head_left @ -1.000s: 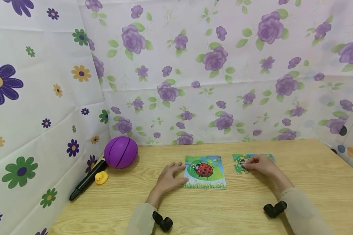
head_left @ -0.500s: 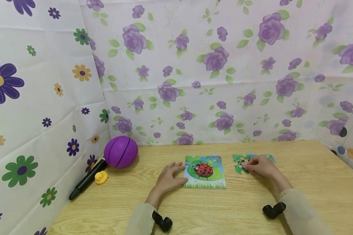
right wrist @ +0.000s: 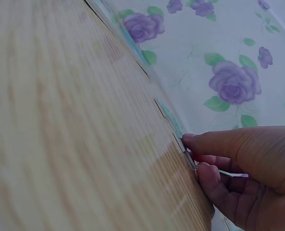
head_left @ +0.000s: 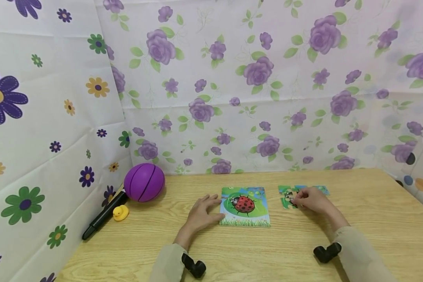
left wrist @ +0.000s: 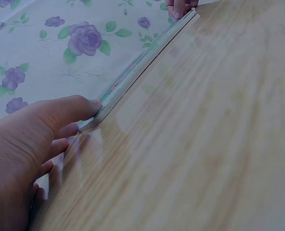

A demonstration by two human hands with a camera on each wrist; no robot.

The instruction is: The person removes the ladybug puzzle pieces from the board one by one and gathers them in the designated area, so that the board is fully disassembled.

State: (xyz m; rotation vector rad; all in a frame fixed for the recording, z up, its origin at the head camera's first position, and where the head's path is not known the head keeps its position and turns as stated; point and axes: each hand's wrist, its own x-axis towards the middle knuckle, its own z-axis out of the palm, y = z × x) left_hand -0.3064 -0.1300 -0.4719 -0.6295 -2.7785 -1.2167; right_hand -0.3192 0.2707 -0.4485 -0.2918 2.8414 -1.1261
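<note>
A square picture board with a red ladybug on green (head_left: pixel 244 206) lies flat on the table. At its left edge is my left hand (head_left: pixel 201 214), fingers spread and thumb tip right at the board's near left side; the left wrist view shows the thumb (left wrist: pixel 72 109) against the board's corner. To the right of the board lies a partly joined group of jigsaw puzzle pieces (head_left: pixel 286 189). My right hand (head_left: pixel 314 200) pinches a puzzle piece (right wrist: pixel 189 161) between thumb and fingers at the lower right of this group. Those fingers hide part of the pieces.
A purple ball (head_left: pixel 145 182) stands at the back left, with a black stick-like object (head_left: pixel 103 217) and a yellow toy duck (head_left: pixel 121 213) beside it. Flowered cloth (head_left: pixel 232 86) hangs behind the wooden table (head_left: pixel 253 254).
My right hand has shifted very slightly, its fingertips still at the same spot among the pieces. The left hand and the ladybug board stay in place.
</note>
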